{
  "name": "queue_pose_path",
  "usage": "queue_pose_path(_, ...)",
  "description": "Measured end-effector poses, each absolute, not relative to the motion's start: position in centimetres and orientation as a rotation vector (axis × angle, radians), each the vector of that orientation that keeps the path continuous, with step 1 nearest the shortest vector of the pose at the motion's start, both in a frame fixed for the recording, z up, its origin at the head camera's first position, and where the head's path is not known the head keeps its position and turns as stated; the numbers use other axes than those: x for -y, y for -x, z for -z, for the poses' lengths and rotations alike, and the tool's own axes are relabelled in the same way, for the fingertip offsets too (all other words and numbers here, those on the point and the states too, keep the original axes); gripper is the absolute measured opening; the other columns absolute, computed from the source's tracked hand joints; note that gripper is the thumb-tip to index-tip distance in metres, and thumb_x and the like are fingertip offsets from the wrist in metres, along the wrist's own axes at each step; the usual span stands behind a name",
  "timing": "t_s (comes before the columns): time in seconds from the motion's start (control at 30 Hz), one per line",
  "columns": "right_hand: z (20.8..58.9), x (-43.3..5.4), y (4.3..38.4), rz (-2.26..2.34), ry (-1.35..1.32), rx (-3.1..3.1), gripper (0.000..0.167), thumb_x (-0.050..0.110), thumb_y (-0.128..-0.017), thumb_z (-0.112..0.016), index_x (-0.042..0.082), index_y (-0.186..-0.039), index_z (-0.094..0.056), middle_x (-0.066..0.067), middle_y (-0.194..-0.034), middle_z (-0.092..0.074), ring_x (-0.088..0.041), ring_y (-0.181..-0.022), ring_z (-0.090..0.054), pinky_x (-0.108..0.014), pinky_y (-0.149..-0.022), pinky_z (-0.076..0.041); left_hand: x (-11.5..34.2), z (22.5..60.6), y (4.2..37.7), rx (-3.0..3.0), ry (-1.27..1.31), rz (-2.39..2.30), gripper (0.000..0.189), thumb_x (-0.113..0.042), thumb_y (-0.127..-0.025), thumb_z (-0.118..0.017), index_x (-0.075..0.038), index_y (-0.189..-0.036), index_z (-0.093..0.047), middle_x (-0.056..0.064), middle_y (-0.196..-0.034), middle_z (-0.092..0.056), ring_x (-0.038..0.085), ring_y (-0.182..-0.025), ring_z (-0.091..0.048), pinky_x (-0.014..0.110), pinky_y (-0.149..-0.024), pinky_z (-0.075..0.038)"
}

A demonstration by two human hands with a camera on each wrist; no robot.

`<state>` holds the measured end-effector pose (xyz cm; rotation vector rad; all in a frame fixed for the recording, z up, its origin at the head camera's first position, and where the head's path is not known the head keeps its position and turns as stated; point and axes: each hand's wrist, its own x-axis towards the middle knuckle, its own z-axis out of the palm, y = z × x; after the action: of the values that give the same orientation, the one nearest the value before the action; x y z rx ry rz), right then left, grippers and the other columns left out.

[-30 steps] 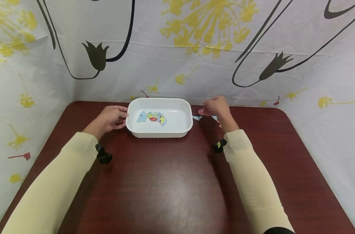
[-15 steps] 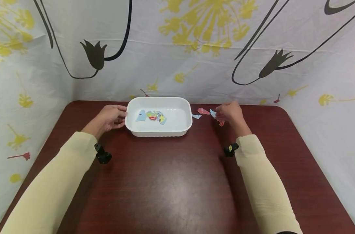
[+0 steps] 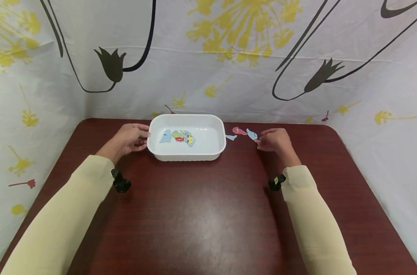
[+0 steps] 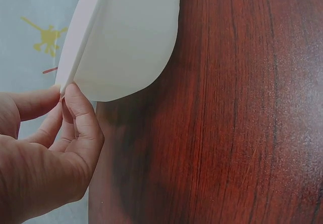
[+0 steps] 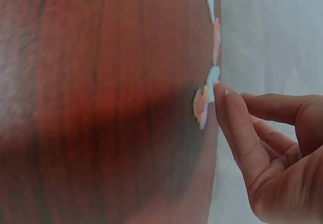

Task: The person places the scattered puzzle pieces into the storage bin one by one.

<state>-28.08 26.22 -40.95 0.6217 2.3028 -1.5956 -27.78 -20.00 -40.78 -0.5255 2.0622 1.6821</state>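
My left hand [image 3: 130,138] pinches the left rim of a white plastic tray [image 3: 186,157]; in the left wrist view, thumb and fingers meet at the tray's rim [image 4: 75,57]. Inside lie several flat, irregular puzzle pieces, one of them light blue [image 3: 165,136]. My right hand [image 3: 276,140] hovers at the right end of a row of loose pieces, its fingers bent and nothing visible between them. Nearest to it, partly hidden in the head view, is a red piece [image 5: 201,108]. A light blue piece [image 3: 251,134] touches or overlaps it.
Left along the row lie a pink-red piece [image 3: 239,131] and a small light blue piece [image 3: 231,137] by the tray's right side. The dark red-brown table [image 3: 194,206] ends at a flowered white curtain [image 3: 236,88] behind.
My right hand has moved right along the row, then slightly toward me, uncovering the pink-red and light blue pieces. My left hand and the tray have stayed in place.
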Motion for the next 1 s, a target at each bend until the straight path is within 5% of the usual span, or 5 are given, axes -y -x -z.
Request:
queue_pose_path(0.33,42.3,-27.2,27.3,1.545,-0.604,-2.319,0.039,0.003,-0.096,-0.055,-0.004,-0.134,-0.053,-0.004,-0.077,-0.069,-0.017,-0.068,-0.071,-0.038,-0.075,-0.059,20.0,40.9,27.8,-2.065,0.525,-1.677,0.04,-0.014,-0.099,-0.056,-0.01,-0.138,-0.049,0.007,-0.109,-0.054,0.016,-0.079,-0.055,0.026,-0.071,-0.054)
queue_pose_path(0.8,43.0,-26.5,27.4,1.472,-0.59,-2.372,0.042,0.0,-0.09,-0.064,-0.006,-0.129,-0.05,-0.013,-0.089,-0.068,-0.016,-0.064,-0.07,-0.036,-0.07,-0.059,20.1,40.8,27.8,-2.059,0.521,-1.677,0.041,-0.014,-0.098,-0.056,-0.01,-0.138,-0.048,0.006,-0.11,-0.054,0.015,-0.079,-0.055,0.026,-0.07,-0.054)
queue_pose_path(1.0,43.4,-26.8,28.2,1.382,-0.675,-2.367,0.031,0.002,-0.086,-0.069,-0.008,-0.113,-0.058,-0.007,-0.074,-0.067,-0.016,-0.061,-0.07,-0.034,-0.068,-0.059,20.0,40.7,27.7,-2.055,0.525,-1.671,0.042,-0.015,-0.099,-0.056,-0.01,-0.139,-0.047,0.007,-0.113,-0.053,0.016,-0.08,-0.055,0.026,-0.071,-0.054)
